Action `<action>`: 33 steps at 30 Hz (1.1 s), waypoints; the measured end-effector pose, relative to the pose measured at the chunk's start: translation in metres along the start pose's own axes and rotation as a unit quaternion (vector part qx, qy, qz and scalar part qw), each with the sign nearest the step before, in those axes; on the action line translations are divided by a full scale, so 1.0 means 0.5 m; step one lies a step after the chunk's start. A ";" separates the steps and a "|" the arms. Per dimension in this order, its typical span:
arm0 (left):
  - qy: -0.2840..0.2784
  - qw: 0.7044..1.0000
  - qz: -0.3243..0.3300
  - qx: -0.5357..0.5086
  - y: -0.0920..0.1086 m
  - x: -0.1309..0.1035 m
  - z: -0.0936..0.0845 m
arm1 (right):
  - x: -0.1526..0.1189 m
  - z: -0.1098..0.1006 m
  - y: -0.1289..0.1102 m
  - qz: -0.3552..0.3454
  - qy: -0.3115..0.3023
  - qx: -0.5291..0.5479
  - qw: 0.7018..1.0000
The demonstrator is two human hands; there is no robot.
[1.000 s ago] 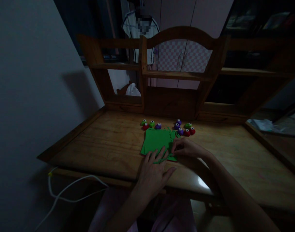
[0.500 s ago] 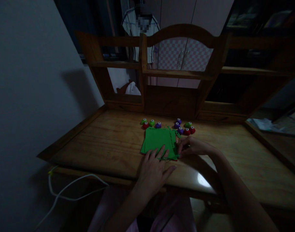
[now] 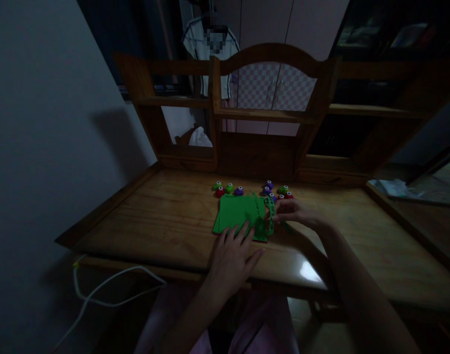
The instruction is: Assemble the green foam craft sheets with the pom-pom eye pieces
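Note:
A stack of green sheets [image 3: 239, 214] lies on the wooden desk, with a thin red edge showing beneath it. My left hand [image 3: 232, 255] rests flat on the stack's lower part, fingers spread. At the stack's right side my right hand [image 3: 296, 214] pinches a green perforated strip [image 3: 271, 216], which stands raised off the sheets. Small holes run along the stack's upper and right edges. Behind the stack sit several small toys with eye-like tops, among them a green one [image 3: 229, 188], a red one [image 3: 220, 192] and a purple one [image 3: 239, 191].
A wooden shelf unit [image 3: 261, 115] rises at the back of the desk. White plastic [image 3: 394, 188] lies at the far right. A white cable [image 3: 117, 273] hangs by the front left edge, and a wall [image 3: 62, 123] stands at the left.
My right hand has moved up, lifting the perforated strip from the stack's right side. My left hand stays on the sheets. The view has shifted slightly.

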State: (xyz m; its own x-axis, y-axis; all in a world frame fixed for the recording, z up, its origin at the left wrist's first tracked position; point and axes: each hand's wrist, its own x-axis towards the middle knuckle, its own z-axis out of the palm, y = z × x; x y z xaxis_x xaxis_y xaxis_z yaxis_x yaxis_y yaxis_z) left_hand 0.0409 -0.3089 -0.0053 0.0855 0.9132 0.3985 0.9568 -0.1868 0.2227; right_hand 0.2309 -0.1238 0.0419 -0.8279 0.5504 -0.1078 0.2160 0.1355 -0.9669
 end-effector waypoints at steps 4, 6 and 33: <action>0.000 1.000 0.001 0.000 -0.001 -0.001 0.002 | -0.003 -0.006 0.002 -0.018 0.058 0.016 0.998; 0.000 1.000 0.001 0.004 -0.001 -0.001 0.003 | -0.006 -0.018 0.004 -0.028 0.096 0.011 0.995; 0.039 0.999 0.015 0.002 -0.002 -0.006 0.007 | 0.072 -0.040 -0.011 0.139 0.049 -0.501 0.853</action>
State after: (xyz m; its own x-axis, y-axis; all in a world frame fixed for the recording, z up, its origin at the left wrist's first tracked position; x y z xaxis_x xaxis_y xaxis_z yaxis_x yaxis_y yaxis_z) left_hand 0.0405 -0.3100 -0.0099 0.0932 0.8762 0.4728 0.9554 -0.2123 0.2052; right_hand 0.2102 -0.0886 0.0480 -0.6369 0.7348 -0.2332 0.7706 0.5985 -0.2190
